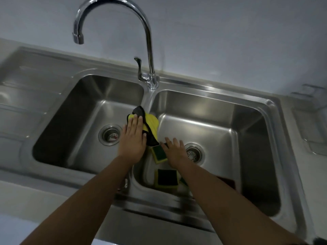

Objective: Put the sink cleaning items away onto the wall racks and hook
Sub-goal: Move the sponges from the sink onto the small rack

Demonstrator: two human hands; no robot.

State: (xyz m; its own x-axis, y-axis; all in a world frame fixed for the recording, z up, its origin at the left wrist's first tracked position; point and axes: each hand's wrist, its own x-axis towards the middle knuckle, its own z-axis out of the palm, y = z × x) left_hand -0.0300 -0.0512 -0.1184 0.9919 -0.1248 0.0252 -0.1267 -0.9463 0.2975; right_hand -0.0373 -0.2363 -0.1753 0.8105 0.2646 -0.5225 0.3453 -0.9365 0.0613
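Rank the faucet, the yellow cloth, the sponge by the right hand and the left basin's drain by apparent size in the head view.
1. faucet
2. yellow cloth
3. Sponge and left drain: they look alike, and the right hand covers part of the sponge, so unranked.

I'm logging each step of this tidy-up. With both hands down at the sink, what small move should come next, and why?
Probably close the left hand on the yellow cloth and lift it. The palm lies flat on the cloth draped over the divider, not gripping, while the right hand is open beside a sponge. No rack or hook is in view.
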